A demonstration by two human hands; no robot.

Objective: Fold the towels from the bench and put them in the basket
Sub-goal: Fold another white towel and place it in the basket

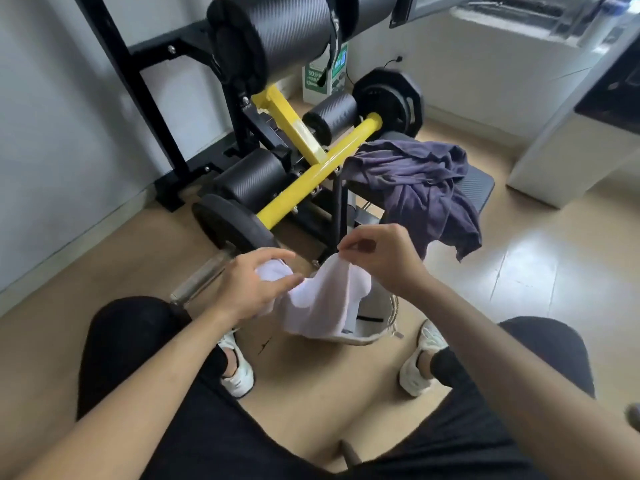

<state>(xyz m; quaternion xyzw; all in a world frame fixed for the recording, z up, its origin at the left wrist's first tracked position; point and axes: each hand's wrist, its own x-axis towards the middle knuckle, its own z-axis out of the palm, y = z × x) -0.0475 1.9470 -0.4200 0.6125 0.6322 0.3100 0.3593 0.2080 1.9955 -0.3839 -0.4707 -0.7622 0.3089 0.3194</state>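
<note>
- The left hand (252,285) grips one end of a white towel (325,306), its fingers curled round a bunched fold of the cloth.
- The right hand (384,258) pinches the towel's upper edge between thumb and fingertips, holding it a little higher than the left hand does.
- The two hands are apart, with the towel sagging in a loose curve between them and hanging down below the right hand.
- Directly under the hanging cloth, below and between the hands, stands a pale basket (377,336) on the floor; only part of its rim and wall shows behind the towel.
- Beyond the right hand, a purple towel (422,181) lies crumpled over the end of a dark bench (476,183), one corner drooping off the near edge.
- Beyond the left hand, a yellow bar (311,187) with black foam rollers and a weight plate (228,220) crosses the floor.
- Nearer than the hands, the person's knees in dark trousers frame two white shoes (239,370) planted on the tan floor either side of the basket.
</note>
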